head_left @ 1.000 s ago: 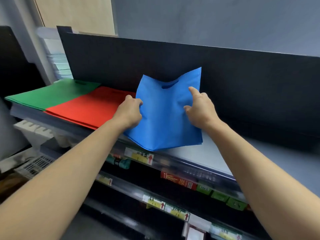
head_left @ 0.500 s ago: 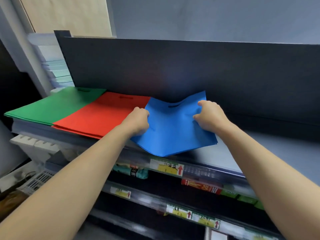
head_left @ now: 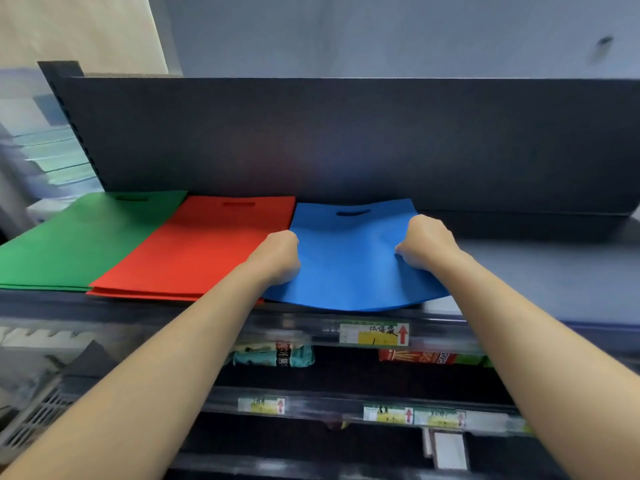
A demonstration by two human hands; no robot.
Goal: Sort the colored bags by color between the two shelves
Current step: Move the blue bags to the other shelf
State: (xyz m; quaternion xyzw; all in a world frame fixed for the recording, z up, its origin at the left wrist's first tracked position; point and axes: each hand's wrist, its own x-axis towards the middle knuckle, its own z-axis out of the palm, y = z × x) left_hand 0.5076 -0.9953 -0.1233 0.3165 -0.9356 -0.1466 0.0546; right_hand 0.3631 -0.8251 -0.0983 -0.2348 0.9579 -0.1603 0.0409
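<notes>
A blue bag (head_left: 349, 261) lies almost flat on the top shelf (head_left: 540, 271), its handle slot toward the dark back panel and its front edge curling over the shelf lip. My left hand (head_left: 278, 256) grips the bag's left edge with curled fingers. My right hand (head_left: 424, 242) grips its right edge the same way. To the left lies a stack of red bags (head_left: 204, 247), touching the blue one. A stack of green bags (head_left: 83, 237) lies further left.
A dark back panel (head_left: 346, 140) walls off the rear of the shelf. Grey shelf surface extends to the right of the blue bag. Lower shelves carry price labels (head_left: 375, 334) and snack packets (head_left: 273, 355). A white basket (head_left: 31, 420) sits at lower left.
Both hands have lowered the blue bag from an upright tilt down onto the shelf beside the red stack, and it now lies nearly flat.
</notes>
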